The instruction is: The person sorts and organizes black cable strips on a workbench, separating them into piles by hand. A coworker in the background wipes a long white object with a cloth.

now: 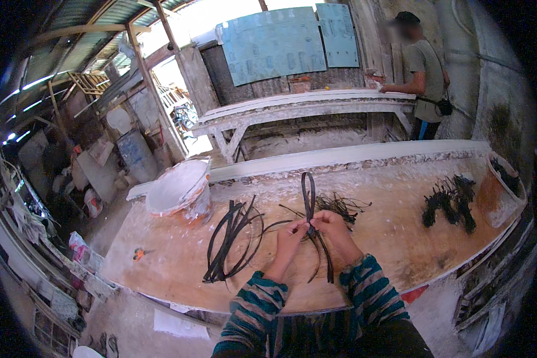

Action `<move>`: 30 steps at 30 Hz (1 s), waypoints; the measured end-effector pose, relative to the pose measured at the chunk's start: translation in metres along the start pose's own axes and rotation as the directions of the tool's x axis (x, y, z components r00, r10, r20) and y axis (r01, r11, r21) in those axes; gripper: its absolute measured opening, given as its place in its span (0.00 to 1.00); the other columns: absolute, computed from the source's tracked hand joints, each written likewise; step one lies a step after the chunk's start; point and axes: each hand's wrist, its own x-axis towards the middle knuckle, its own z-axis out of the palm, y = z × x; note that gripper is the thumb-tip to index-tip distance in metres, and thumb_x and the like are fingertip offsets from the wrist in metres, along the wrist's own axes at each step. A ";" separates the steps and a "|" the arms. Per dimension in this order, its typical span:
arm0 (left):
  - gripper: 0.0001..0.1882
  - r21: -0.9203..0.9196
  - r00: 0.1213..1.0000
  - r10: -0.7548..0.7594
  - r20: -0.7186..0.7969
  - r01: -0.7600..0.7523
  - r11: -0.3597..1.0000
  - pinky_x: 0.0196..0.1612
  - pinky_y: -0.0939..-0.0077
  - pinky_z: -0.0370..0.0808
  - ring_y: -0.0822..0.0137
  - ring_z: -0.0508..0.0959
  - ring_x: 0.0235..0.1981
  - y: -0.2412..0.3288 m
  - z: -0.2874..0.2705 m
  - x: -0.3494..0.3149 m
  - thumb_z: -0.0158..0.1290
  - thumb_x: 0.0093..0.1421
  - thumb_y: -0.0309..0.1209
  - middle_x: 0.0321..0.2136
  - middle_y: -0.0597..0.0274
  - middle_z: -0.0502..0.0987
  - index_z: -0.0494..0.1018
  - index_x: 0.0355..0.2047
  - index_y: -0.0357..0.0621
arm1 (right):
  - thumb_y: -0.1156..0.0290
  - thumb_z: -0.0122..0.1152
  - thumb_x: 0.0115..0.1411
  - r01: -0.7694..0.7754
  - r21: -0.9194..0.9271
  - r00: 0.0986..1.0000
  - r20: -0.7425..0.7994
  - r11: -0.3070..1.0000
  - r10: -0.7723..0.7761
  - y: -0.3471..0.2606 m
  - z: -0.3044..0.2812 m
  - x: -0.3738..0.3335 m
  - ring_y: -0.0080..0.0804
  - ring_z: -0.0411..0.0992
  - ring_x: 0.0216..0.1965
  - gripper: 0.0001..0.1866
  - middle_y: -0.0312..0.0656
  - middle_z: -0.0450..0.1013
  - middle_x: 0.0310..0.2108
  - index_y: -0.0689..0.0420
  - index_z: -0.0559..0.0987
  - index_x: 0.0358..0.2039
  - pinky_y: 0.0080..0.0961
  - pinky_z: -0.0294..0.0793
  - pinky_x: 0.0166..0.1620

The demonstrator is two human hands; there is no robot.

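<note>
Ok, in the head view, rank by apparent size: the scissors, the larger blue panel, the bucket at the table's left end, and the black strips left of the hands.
1. Larger blue panel, though farthest away
2. White-crusted bucket and loose black strips: too alike to rank
3. Orange-handled scissors

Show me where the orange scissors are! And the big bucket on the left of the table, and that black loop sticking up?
Orange scissors (139, 255): head view, on the handles.
Big bucket (192, 206): head view, on its outer wall.
Black loop (312, 194): head view, on its right-hand strand.
</note>
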 end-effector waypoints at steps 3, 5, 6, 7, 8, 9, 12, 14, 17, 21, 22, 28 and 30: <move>0.11 0.013 1.000 -0.026 0.006 0.026 1.000 0.33 0.85 0.67 0.77 0.70 0.28 0.001 -0.001 0.000 0.52 0.54 0.28 0.26 0.66 0.75 0.74 0.37 0.35 | 0.75 0.57 0.52 -0.009 0.019 1.000 -0.017 1.000 0.010 0.000 0.000 -0.001 0.13 0.63 0.23 0.03 0.30 0.69 0.23 0.58 0.73 0.28 0.11 0.60 0.27; 0.12 0.020 1.000 -0.017 0.007 0.016 1.000 0.34 0.85 0.67 0.77 0.70 0.28 0.002 -0.002 0.000 0.53 0.53 0.28 0.26 0.65 0.75 0.74 0.37 0.35 | 0.75 0.57 0.52 0.007 0.036 1.000 -0.021 0.999 -0.006 0.000 0.001 -0.003 0.13 0.63 0.23 0.03 0.30 0.69 0.22 0.58 0.72 0.28 0.11 0.60 0.27; 0.12 0.036 1.000 0.002 0.003 -0.002 0.999 0.34 0.85 0.67 0.77 0.70 0.28 0.001 -0.001 0.000 0.53 0.53 0.29 0.26 0.65 0.75 0.74 0.37 0.35 | 0.75 0.57 0.52 0.004 0.063 1.000 -0.014 0.998 -0.003 0.000 0.001 -0.003 0.14 0.63 0.23 0.03 0.30 0.68 0.22 0.58 0.72 0.27 0.11 0.61 0.27; 0.12 0.056 1.000 0.001 -0.001 -0.001 0.998 0.34 0.84 0.67 0.77 0.70 0.28 0.001 -0.001 0.000 0.53 0.53 0.29 0.26 0.65 0.75 0.74 0.37 0.34 | 0.75 0.56 0.52 0.005 0.049 1.000 -0.022 0.999 -0.004 0.000 0.001 -0.003 0.14 0.63 0.23 0.03 0.30 0.68 0.22 0.58 0.71 0.27 0.11 0.61 0.27; 0.12 0.040 1.000 0.025 0.003 -0.025 0.999 0.34 0.84 0.67 0.77 0.70 0.28 0.000 -0.001 0.000 0.53 0.53 0.29 0.26 0.65 0.75 0.74 0.36 0.34 | 0.76 0.56 0.52 0.006 0.050 1.000 -0.021 0.999 -0.005 0.001 0.002 -0.003 0.14 0.63 0.23 0.03 0.30 0.68 0.22 0.58 0.71 0.27 0.11 0.61 0.27; 0.12 0.030 1.000 0.029 0.007 -0.029 0.999 0.34 0.84 0.67 0.77 0.70 0.28 -0.001 -0.001 0.000 0.53 0.53 0.29 0.25 0.65 0.75 0.74 0.36 0.35 | 0.76 0.56 0.52 -0.001 0.056 1.000 -0.017 0.998 0.002 0.002 0.002 -0.002 0.14 0.63 0.23 0.04 0.30 0.68 0.22 0.58 0.70 0.27 0.11 0.61 0.28; 0.12 0.052 1.000 0.023 0.009 -0.024 0.998 0.34 0.83 0.67 0.76 0.70 0.28 -0.006 -0.002 0.002 0.54 0.53 0.30 0.25 0.65 0.75 0.75 0.35 0.35 | 0.76 0.55 0.53 0.002 -0.012 0.999 -0.038 1.000 -0.003 0.007 0.002 0.000 0.15 0.64 0.24 0.03 0.30 0.68 0.23 0.58 0.70 0.28 0.11 0.62 0.28; 0.11 0.059 1.000 0.009 0.007 -0.009 0.998 0.34 0.83 0.67 0.76 0.70 0.27 -0.009 -0.003 0.003 0.54 0.53 0.30 0.25 0.65 0.75 0.75 0.34 0.35 | 0.77 0.55 0.53 0.060 -0.013 0.998 -0.021 0.998 -0.061 0.011 0.001 0.001 0.15 0.64 0.24 0.04 0.31 0.68 0.23 0.59 0.70 0.28 0.11 0.62 0.29; 0.11 0.029 1.000 -0.014 0.021 0.013 1.000 0.34 0.83 0.67 0.76 0.70 0.27 -0.011 -0.003 0.004 0.54 0.53 0.30 0.25 0.65 0.75 0.75 0.34 0.36 | 0.77 0.55 0.52 0.077 -0.023 0.997 -0.029 0.997 -0.077 0.016 0.001 0.002 0.15 0.64 0.25 0.04 0.32 0.68 0.24 0.59 0.70 0.28 0.12 0.63 0.29; 0.11 0.041 0.997 -0.070 0.043 0.068 0.997 0.33 0.84 0.67 0.77 0.70 0.27 -0.007 -0.004 0.004 0.53 0.54 0.30 0.25 0.66 0.75 0.75 0.35 0.35 | 0.79 0.54 0.52 0.065 -0.037 0.997 -0.028 0.997 -0.066 0.021 0.000 0.005 0.16 0.64 0.24 0.03 0.33 0.69 0.24 0.59 0.70 0.28 0.13 0.63 0.29; 0.11 0.054 0.994 -0.100 0.039 0.098 0.994 0.33 0.85 0.67 0.78 0.70 0.27 -0.005 -0.004 0.003 0.53 0.54 0.30 0.25 0.66 0.75 0.74 0.35 0.35 | 0.78 0.55 0.52 0.095 -0.029 0.995 -0.030 0.995 -0.096 0.023 0.001 0.005 0.16 0.65 0.24 0.03 0.33 0.69 0.24 0.59 0.70 0.28 0.13 0.63 0.29; 0.11 -0.008 0.993 -0.110 0.048 0.110 0.994 0.18 0.89 0.56 0.83 0.63 0.17 0.000 -0.001 0.002 0.54 0.53 0.33 0.20 0.74 0.71 0.75 0.34 0.39 | 0.78 0.56 0.50 0.101 -0.051 0.994 -0.048 0.994 -0.103 0.023 0.001 0.005 0.18 0.66 0.24 0.04 0.33 0.70 0.23 0.59 0.71 0.28 0.14 0.64 0.28; 0.10 -0.073 0.989 -0.140 0.053 0.144 0.987 0.18 0.89 0.56 0.83 0.63 0.16 0.001 -0.002 0.001 0.53 0.53 0.32 0.18 0.74 0.69 0.75 0.33 0.40 | 0.78 0.56 0.51 0.085 -0.041 0.995 -0.043 0.996 -0.087 0.022 0.001 0.004 0.18 0.65 0.24 0.04 0.33 0.70 0.23 0.59 0.71 0.28 0.14 0.64 0.28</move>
